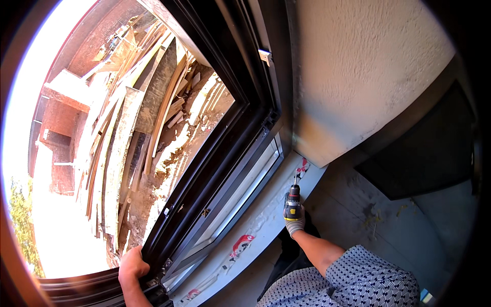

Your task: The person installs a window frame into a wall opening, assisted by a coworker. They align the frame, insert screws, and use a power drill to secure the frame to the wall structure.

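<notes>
My right hand [295, 225], in a light work glove, is closed round a cordless drill [293, 202] with a black and yellow body. The drill's thin bit points away from me, over the far end of the pale window sill [266, 215]. Whether the bit touches anything there, I cannot tell. At the lower left, my left hand [133, 263] grips the near corner of the dark window frame [204, 199], its fingers mostly hidden. An inner sash with a glass pane [232, 204] stands between the frame and the sill.
Torn film with red patches [241, 246] lies on the sill. A rough plastered wall [368, 66] rises at the far right. A dark panel [424, 148] rests near the grey floor [353, 204]. Outside are stacked planks [123, 138] on dirt.
</notes>
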